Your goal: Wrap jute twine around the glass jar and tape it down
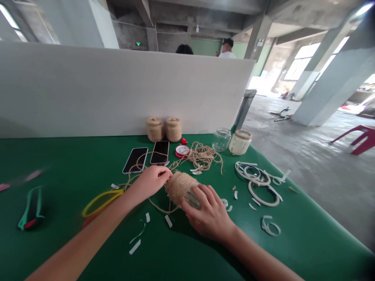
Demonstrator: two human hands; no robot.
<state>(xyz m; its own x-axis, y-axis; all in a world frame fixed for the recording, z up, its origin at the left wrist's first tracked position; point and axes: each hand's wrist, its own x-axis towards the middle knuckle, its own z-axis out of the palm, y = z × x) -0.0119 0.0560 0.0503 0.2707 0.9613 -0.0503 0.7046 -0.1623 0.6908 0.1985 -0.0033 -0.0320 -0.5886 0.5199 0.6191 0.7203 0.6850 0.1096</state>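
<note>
A glass jar [182, 188] partly wrapped in jute twine lies on its side on the green table [73, 164]. My right hand [208, 214] is closed round its bare glass end. My left hand [150, 180] is pinched at the wrapped end, fingers pressed on the twine against the jar. A loose strand of twine [158, 207] loops from the jar across the table toward a tangled pile of twine [202, 156] behind it.
Two twine spools [164, 129] stand by the white partition [117, 89]. Two phones [148, 156], a red tape roll [183, 151], an empty jar [221, 139], a wrapped jar [240, 142], white tape rings [258, 179], paper scraps, a yellow loop [99, 199] and a dark pouch [32, 208] lie around.
</note>
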